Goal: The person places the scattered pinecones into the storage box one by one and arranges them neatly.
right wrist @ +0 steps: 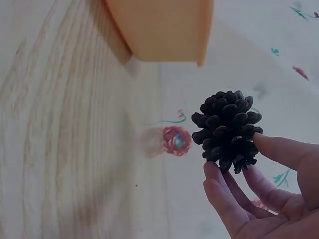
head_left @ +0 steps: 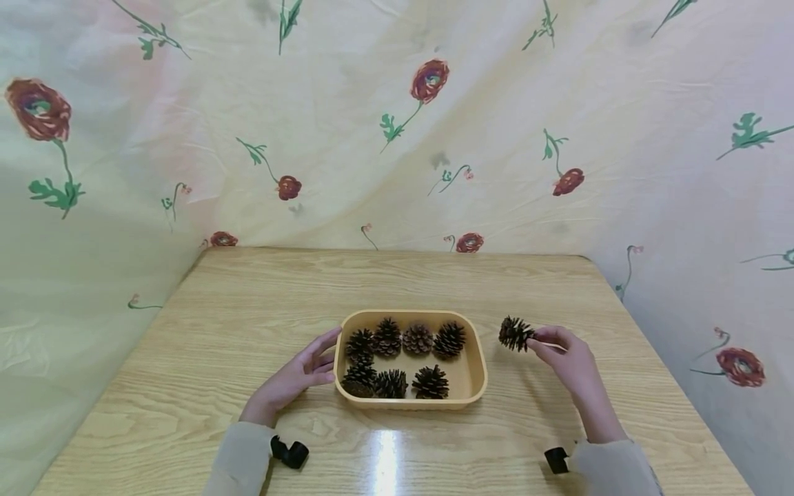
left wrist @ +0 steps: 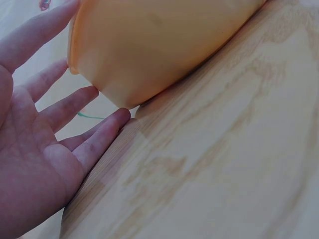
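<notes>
A dark brown pine cone (right wrist: 227, 127) is pinched between the thumb and fingers of my right hand (head_left: 567, 358), held above the table to the right of the tray. The yellow plastic tray (head_left: 409, 404) stands mid-table with several pine cones (head_left: 418, 339) inside, along its back, left and front sides. At the tray's left end, my left hand (head_left: 298, 379) has its fingers extended against the outer wall. The left wrist view shows these fingers (left wrist: 75, 107) spread, some touching the tray's rim and side.
The wood-grain table (head_left: 279, 282) extends around the tray, with a bright reflection near its front edge. Behind and beside it hangs a pale cloth (head_left: 347, 138) printed with red flowers. A black wrist camera (head_left: 290, 453) sits on each wrist.
</notes>
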A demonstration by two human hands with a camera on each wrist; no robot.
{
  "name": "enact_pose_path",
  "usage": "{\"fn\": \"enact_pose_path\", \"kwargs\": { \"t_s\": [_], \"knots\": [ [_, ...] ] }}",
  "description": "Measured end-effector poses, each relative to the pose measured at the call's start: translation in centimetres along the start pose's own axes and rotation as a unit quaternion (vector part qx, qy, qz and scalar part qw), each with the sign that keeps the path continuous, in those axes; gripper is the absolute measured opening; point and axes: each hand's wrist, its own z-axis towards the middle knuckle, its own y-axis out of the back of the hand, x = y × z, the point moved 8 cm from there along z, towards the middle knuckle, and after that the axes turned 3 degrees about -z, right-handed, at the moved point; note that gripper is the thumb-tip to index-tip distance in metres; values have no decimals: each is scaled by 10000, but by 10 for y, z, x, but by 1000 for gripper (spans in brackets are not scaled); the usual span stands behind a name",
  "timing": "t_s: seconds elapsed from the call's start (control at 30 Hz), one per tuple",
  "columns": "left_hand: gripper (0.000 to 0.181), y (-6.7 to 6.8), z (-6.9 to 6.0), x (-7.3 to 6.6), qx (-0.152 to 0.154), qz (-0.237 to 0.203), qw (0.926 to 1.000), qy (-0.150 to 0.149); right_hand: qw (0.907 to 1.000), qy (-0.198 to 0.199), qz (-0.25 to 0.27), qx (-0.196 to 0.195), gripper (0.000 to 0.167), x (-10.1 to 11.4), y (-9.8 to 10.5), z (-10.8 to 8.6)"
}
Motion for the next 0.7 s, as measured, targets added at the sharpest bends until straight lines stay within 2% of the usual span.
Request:
{"fn": "enact_pose_path", "kwargs": {
  "t_s": [0.27, 0.47, 0.7],
  "knots": [
    [81, 0, 0, -2, 15, -38, 10000, -5, 9998, 196, 34, 55, 55, 19, 2, -11],
    [82, 0, 0, -3, -1, -24, 10000, 7, 9991, 406, 75, -69, 48, 32, 0, -18],
    [82, 0, 1, -2, -26, -46, 10000, 20, 9977, 627, 243, 4, 39, 42, -12, -23]
  ]
}}
